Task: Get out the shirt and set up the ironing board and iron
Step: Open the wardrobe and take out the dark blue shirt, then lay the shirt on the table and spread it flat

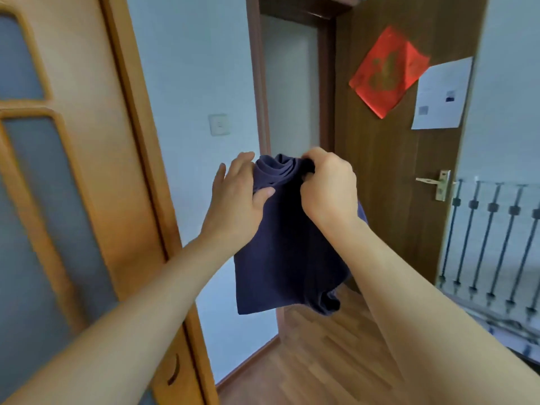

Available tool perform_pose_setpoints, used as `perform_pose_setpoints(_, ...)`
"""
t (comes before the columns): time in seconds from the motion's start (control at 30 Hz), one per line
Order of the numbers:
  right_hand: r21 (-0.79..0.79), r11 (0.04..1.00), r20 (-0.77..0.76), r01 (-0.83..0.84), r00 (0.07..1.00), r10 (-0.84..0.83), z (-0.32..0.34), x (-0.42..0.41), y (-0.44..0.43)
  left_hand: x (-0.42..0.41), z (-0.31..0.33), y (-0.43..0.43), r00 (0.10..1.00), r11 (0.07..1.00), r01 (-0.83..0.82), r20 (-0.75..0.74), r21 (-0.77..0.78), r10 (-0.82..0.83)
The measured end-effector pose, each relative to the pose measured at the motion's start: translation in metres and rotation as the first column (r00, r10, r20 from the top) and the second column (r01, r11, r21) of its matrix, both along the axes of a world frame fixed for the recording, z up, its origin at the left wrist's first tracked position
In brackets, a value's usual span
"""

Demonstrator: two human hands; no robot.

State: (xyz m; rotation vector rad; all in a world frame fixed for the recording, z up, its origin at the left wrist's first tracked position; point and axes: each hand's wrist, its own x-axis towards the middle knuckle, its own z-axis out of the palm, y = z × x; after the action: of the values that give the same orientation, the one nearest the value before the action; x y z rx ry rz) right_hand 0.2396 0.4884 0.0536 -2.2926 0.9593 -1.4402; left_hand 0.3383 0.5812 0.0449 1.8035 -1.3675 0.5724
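At the far left stands an orange wooden door (87,141), glossy, with frosted grey panes in rounded frames. Past it is a pale wall with a white switch (219,124).

The left grip (236,197) holds the shirt's left edge, thumb laid across the front and fingers nearly straight up its side. The shirt (280,252) hangs in the air between both hands, in front of the doorway. It is dark navy, soft and matte, in a rough folded rectangle with rolled folds bunched at the top. The right grip (327,185) is closed in a fist on that bunched top.

The step in hand looks like getting the shirt out and opening it. To do it well, I would keep one hold at each shoulder and let the weight drop, so the folds fall open without twisting. The hem should stay off the floor (321,361). No board or iron is in view, so those steps remain.

To the right is a dark brown door (380,200) with flat wood grain. It carries a shiny red paper diamond (388,71), a white sheet (441,95) and a brass lever handle (435,182). At the far right are thin black bars (493,238).
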Motion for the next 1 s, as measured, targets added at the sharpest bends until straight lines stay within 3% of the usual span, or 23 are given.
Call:
perform_pose_setpoints(0.33, 0.012, 0.965, -0.032, 0.263, 0.964, -0.262, -0.025, -0.096, -0.163, -0.061, -0.024, -0.204, 0.957, 0.957, 0.286, -0.063, 0.037, -0.283)
perform_pose_setpoints(0.57, 0.066, 0.851, -0.087, 0.521, 0.852, -0.516, -0.048, -0.179, -0.247, -0.132, -0.048, -0.327, 0.85, 0.847, 0.526, -0.016, 0.069, -0.527)
perform_pose_setpoints(0.77, 0.118, 0.672, -0.167, 0.731, 0.682, -0.712, -0.069, -0.228, -0.298, -0.178, -0.067, -0.414, 0.675, 0.669, 0.732, -0.006, 0.132, -0.738)
perform_pose_setpoints(1.0, 0.171, 0.421, -0.158, 0.891, 0.446, -0.881, -0.085, -0.238, -0.347, -0.202, -0.082, -0.515, 0.404, 0.407, 0.893, 0.056, 0.19, -0.913)
